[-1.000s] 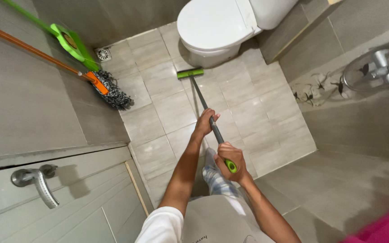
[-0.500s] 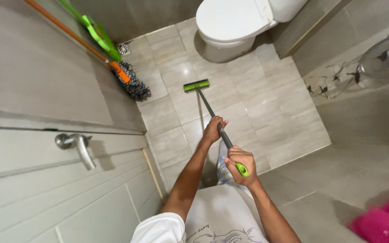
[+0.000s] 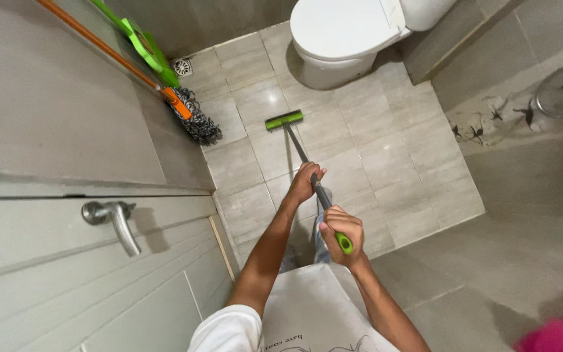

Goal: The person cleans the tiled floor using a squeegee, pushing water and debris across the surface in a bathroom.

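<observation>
from my remote seat, looking straight down in a small tiled bathroom: nearest me, the right hand is closed in a full fist around the green grip end of a long-handled floor brush, and a little further along, the left hand is wrapped around the dark shaft. both hands are shut firm on the handle, one above the other, with the shaft running away from the body at a slant. to do this stroke well, i judge the upper hand should steer and the lower one press, so the head lies flat on the tiles and does not tip onto an edge; short, overlapping passes would suit the grout lines. the green brush head rests on the floor tiles well ahead of the hands, roughly midway between them and the white toilet. to the left, a string mop with an orange handle leans against the wall beside a green tool, near a floor drain. a metal door handle shows at the near left.
</observation>
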